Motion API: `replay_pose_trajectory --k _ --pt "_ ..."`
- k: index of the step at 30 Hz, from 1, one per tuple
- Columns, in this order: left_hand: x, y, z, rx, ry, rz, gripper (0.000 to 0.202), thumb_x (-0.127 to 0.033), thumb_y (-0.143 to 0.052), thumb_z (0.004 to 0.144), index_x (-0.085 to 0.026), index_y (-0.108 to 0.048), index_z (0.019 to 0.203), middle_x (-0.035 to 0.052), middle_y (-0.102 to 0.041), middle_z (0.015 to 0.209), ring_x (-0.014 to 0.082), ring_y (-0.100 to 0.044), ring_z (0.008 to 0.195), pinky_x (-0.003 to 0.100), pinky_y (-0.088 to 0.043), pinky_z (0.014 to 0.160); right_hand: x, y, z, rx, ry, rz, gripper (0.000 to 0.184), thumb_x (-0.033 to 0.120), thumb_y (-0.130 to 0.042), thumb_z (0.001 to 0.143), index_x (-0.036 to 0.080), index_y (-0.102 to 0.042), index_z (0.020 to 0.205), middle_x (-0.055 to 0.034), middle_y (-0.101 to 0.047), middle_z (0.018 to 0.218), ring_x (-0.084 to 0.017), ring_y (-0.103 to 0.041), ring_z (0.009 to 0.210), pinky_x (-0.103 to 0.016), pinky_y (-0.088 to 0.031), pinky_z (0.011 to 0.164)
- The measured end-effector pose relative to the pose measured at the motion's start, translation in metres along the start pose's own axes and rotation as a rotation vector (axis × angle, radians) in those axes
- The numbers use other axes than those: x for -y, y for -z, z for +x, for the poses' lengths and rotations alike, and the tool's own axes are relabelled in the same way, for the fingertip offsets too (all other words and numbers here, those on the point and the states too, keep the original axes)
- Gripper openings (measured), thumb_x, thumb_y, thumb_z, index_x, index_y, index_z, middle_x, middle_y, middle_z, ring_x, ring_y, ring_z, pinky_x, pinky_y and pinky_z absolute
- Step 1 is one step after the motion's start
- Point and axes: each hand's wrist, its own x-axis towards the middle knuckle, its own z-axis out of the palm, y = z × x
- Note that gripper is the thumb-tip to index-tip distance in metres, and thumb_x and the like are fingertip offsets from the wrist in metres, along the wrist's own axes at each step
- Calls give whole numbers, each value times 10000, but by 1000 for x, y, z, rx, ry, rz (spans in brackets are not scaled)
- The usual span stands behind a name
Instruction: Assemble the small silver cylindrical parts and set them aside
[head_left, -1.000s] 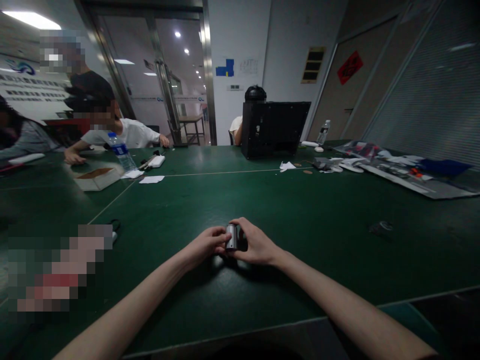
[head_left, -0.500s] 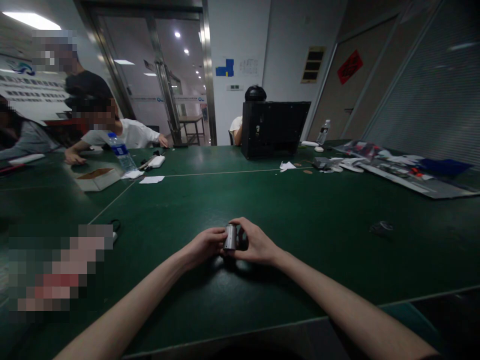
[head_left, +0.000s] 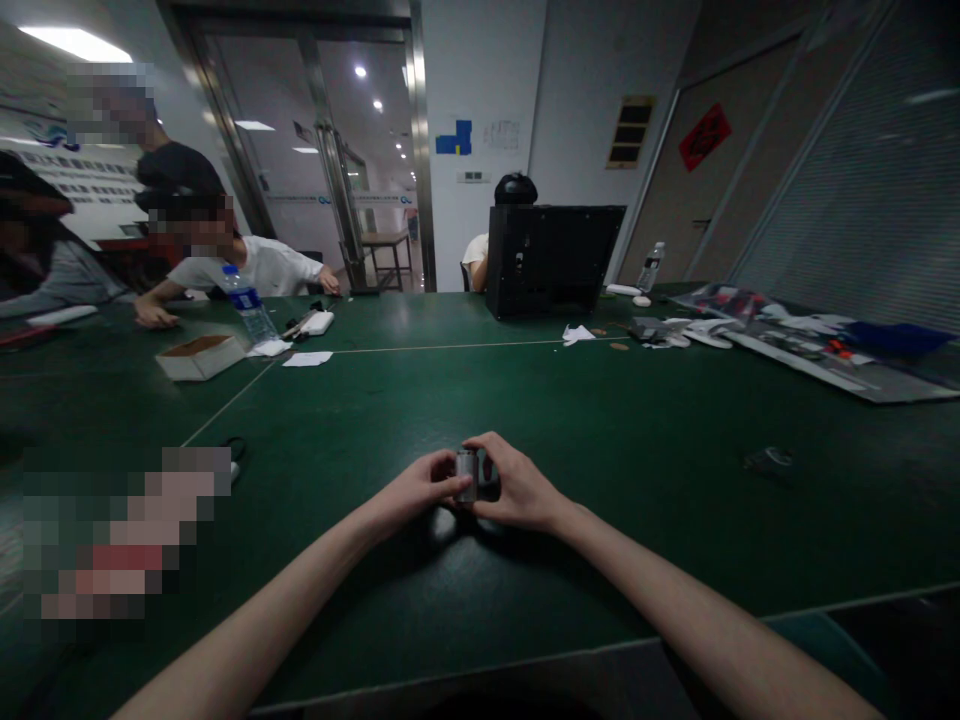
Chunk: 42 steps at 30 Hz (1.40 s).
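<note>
A small brushed-metal cylinder stands between my hands, just above the green table top. My left hand grips it from the left, with the fingertips over its side. My right hand cups it from the right. A dark part shows behind the cylinder, against my right fingers, and it is too shadowed to identify. The cylinder's lower end is hidden by my fingers.
A cardboard box, a water bottle and papers lie at the far left. A person in a white shirt leans on the table there. A black case stands at the far edge. A pixelated patch covers the near left.
My hands have closed in around the cylinder, which now looks shorter and more covered by my fingers. The whole view has shifted slightly.
</note>
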Motion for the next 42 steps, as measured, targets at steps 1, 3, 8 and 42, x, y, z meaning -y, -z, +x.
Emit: replay_pose_trajectory --k 1,3,8,42 --pt "0 0 0 -6 -7 50 395 -380 -679 766 -134 -560 1051 76 -608 1041 197 -583 921 291 -462 766 0 0 0 7 -5 -9 614 319 -710 672 196 -428 1204 -79 -520 1119 -176 -550 870 -309 -472 748" --pt "0 1 1 -24 -25 142 386 -382 -670 769 -131 -560 1040 74 -618 1027 208 -584 936 309 -459 795 -1 0 -1 26 -13 -19 610 323 -697 689 202 -423 1221 -82 -512 1127 -175 -554 863 -314 -476 747" --pt "4 1 4 -101 -120 316 352 -356 -677 741 -128 -573 990 64 -635 957 218 -586 899 316 -450 794 -5 -4 -2 54 -18 -18 635 270 -682 702 215 -396 1267 -84 -496 1165 -171 -560 860 -320 -482 757" --pt "4 1 0 -156 -185 502 377 -327 -690 734 -110 -574 1020 55 -623 889 179 -566 775 268 -440 683 -3 5 -2 142 11 25 637 192 -679 711 223 -400 1283 -85 -523 1187 -191 -566 951 -337 -469 830"
